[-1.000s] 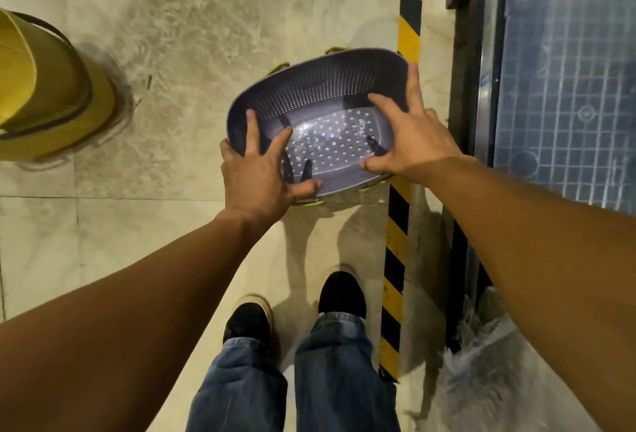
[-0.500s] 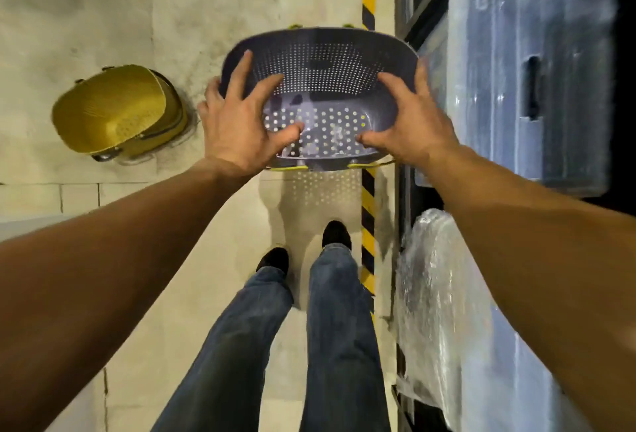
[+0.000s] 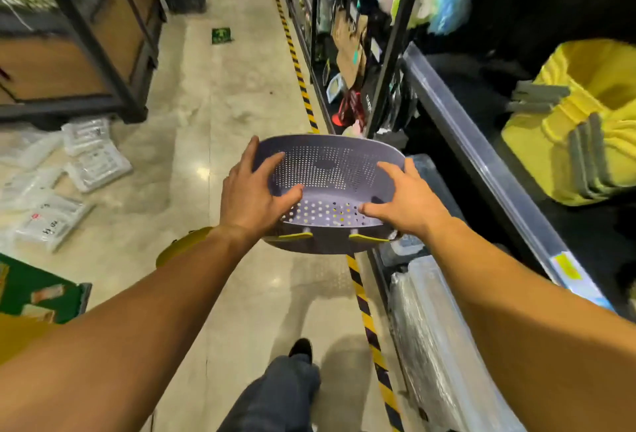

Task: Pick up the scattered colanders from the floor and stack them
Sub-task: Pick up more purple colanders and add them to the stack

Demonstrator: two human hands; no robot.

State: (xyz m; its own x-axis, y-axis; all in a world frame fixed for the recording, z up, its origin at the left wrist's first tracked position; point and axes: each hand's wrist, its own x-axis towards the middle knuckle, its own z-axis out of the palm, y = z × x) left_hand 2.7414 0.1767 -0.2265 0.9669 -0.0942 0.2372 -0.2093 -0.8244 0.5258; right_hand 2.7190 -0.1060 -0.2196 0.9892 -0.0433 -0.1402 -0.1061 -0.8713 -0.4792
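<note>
Yellow colanders sit stacked on the right-hand shelf; plastic packets litter the floor at left, their print blurred. The purple colander, perforated with yellow handles, is gripped above the floor by the left hand and right hand.
</note>
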